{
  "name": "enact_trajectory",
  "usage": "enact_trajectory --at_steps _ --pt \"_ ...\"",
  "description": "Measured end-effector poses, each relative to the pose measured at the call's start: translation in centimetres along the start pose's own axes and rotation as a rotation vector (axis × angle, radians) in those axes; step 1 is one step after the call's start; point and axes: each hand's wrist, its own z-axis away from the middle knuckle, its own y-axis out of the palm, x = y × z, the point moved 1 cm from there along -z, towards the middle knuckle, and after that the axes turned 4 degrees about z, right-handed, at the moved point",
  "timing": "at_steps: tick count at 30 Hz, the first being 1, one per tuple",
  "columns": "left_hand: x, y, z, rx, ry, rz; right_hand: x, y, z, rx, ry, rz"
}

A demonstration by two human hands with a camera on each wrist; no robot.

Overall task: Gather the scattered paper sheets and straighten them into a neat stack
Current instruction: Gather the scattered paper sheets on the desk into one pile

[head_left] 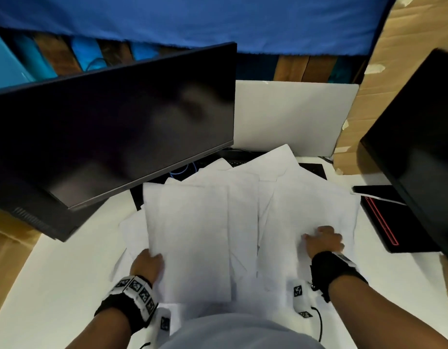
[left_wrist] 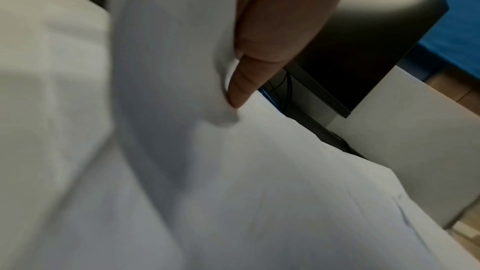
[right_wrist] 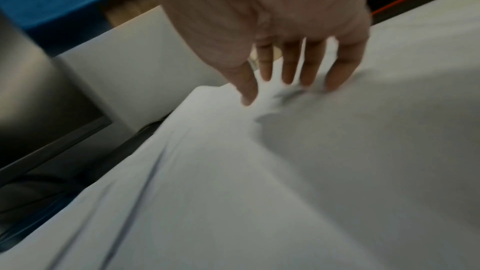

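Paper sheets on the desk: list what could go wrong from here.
1. The left hand pinches only a corner of the top sheet; it could crease.
2. The right hand presses flat on the paper sheets; dragging may wrinkle them.
3. Far sheets could slip behind the monitor.

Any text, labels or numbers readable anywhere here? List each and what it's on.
None can be read.
Paper sheets: blank as far as the blur shows.
Wrist bands: black-and-white square marker patterns only, no letters.
Left monitor and right monitor: screens dark, no brand visible.
Black pad: a red line, no words.
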Motion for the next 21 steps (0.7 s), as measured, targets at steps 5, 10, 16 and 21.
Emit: enact_trajectory --at_steps 5,10,16,21 --pt "1.2 -1.4 0.6 -0.106 -0.074 -0.132 -4.7 -2.1 -0.2 -0.052 0.299 0.115" --pt "0.7 -1.0 1.1 -0.175 -0.056 -0.104 -6.4 -1.3 -0.2 0.018 0.299 0.004" --pt "0.8 0.1 0.7 -0.074 0.079 -0.065 -5.9 -2.1 0.3 -0.059 0.121 -0.06" --pt "-0.4 0.3 2.0 -0.124 0.022 -0.095 -5.6 -2.0 0.1 0.019 0.032 -0.103"
